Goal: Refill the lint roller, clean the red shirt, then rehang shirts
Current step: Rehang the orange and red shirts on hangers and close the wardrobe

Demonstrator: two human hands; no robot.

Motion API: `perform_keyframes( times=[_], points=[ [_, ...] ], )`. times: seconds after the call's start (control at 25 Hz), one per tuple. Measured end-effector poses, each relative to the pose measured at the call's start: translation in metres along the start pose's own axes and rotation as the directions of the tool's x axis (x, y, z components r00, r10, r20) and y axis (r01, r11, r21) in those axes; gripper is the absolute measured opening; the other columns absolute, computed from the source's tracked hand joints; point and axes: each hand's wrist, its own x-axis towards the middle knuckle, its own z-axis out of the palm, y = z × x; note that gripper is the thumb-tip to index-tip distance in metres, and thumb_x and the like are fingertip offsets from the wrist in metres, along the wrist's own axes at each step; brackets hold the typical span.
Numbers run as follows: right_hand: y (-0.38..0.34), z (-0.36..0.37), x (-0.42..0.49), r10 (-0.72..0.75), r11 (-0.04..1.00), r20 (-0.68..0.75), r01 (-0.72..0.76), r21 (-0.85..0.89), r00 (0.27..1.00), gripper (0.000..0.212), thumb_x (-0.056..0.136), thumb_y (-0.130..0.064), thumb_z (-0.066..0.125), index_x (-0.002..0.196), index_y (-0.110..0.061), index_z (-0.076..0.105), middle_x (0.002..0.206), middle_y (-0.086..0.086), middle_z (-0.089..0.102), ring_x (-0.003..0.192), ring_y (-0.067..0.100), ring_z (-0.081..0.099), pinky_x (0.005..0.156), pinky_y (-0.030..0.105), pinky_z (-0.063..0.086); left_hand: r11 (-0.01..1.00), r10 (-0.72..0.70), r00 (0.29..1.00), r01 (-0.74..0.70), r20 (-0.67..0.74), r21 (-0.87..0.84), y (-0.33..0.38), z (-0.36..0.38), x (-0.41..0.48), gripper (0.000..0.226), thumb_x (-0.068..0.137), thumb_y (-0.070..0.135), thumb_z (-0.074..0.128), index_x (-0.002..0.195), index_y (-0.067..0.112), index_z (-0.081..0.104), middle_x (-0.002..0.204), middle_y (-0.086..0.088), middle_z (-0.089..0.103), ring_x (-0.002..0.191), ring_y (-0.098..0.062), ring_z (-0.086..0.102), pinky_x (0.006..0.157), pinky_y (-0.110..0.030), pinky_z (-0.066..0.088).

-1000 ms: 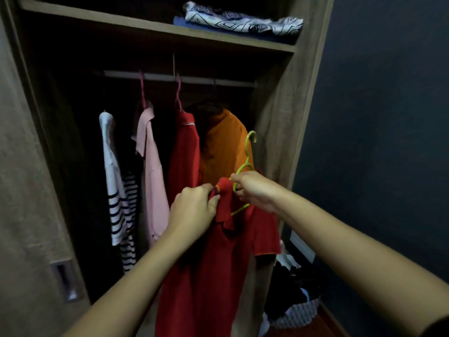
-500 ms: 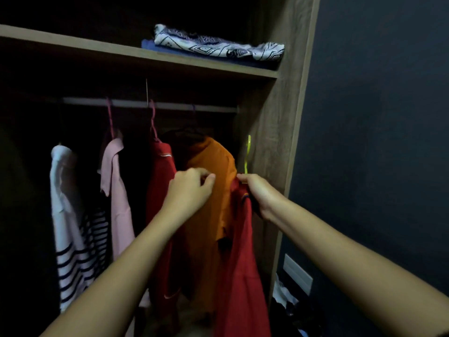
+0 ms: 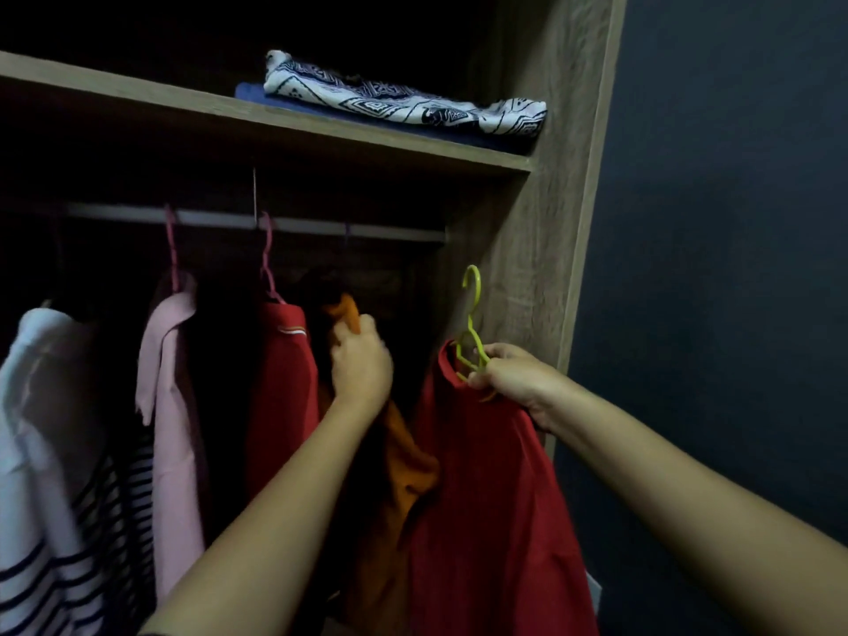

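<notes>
My right hand grips the yellow-green hanger just below its hook, with the red shirt hanging from it in front of the wardrobe's right side panel. The hook is below the rail and off it. My left hand is closed on the shoulder of the orange shirt, pressing it to the left. Another red shirt hangs on a pink hanger just left of that hand. No lint roller is in view.
A pink shirt and a white striped shirt hang further left. Folded patterned cloth lies on the shelf above the rail. The wooden side panel and a dark wall stand to the right.
The view has tilted upward and closer. My left hand left the red shirt and took the orange shirt, pushing it left. My right hand raised the hanger with the red shirt.
</notes>
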Motion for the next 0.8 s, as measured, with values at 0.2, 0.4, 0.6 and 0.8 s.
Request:
perform_keyframes(
  times=[0.2, 0.4, 0.6, 0.8],
  points=[
    [-0.005, 0.029, 0.052, -0.115, 0.966, -0.067, 0.096, -0.24, 0.991, 0.023, 0.085, -0.001, 0.049, 0.105, -0.01, 0.057, 0.081, 0.01, 0.059, 0.07, 0.021, 0.056, 0.057, 0.027, 0.043, 0.993, 0.011, 0.997, -0.002, 0.076, -0.118, 0.009, 0.002, -0.019, 0.081, 0.086, 0.0, 0.045, 0.148, 0.011, -0.006, 0.113, -0.026, 0.06, 0.103, -0.044, 0.059, 0.087, -0.045, 0.044],
    [-0.027, 0.034, 0.119, -0.191, 0.908, -0.073, 0.148, -0.392, 0.979, 0.025, 0.079, -0.011, 0.052, 0.102, -0.016, 0.062, 0.092, 0.009, 0.064, 0.085, 0.027, 0.061, 0.077, 0.037, 0.049, 0.995, 0.025, 0.997, -0.017, 0.077, -0.096, 0.021, 0.01, -0.013, 0.079, 0.09, 0.008, 0.043, 0.146, 0.004, -0.012, 0.125, -0.023, 0.055, 0.107, -0.038, 0.058, 0.089, -0.043, 0.044],
    [-0.058, 0.029, 0.15, -0.296, 0.811, -0.011, 0.246, -0.53, 0.955, 0.042, 0.084, -0.008, 0.049, 0.125, -0.012, 0.053, 0.113, 0.01, 0.064, 0.104, 0.028, 0.061, 0.081, 0.03, 0.046, 0.985, 0.079, 0.996, -0.071, 0.043, -0.154, 0.023, 0.005, -0.016, 0.076, 0.091, 0.012, 0.043, 0.146, 0.005, -0.009, 0.112, -0.016, 0.063, 0.099, -0.031, 0.062, 0.087, -0.038, 0.045],
    [-0.071, 0.032, 0.162, -0.238, 0.775, 0.038, 0.214, -0.595, 0.97, 0.013, 0.087, -0.005, 0.044, 0.093, -0.012, 0.054, 0.091, 0.011, 0.056, 0.082, 0.024, 0.055, 0.051, 0.024, 0.038, 0.976, 0.083, 0.996, -0.074, 0.035, -0.207, 0.022, -0.002, -0.019, 0.075, 0.092, 0.014, 0.042, 0.147, 0.009, -0.009, 0.106, -0.013, 0.065, 0.095, -0.028, 0.063, 0.088, -0.037, 0.046]
  ],
)
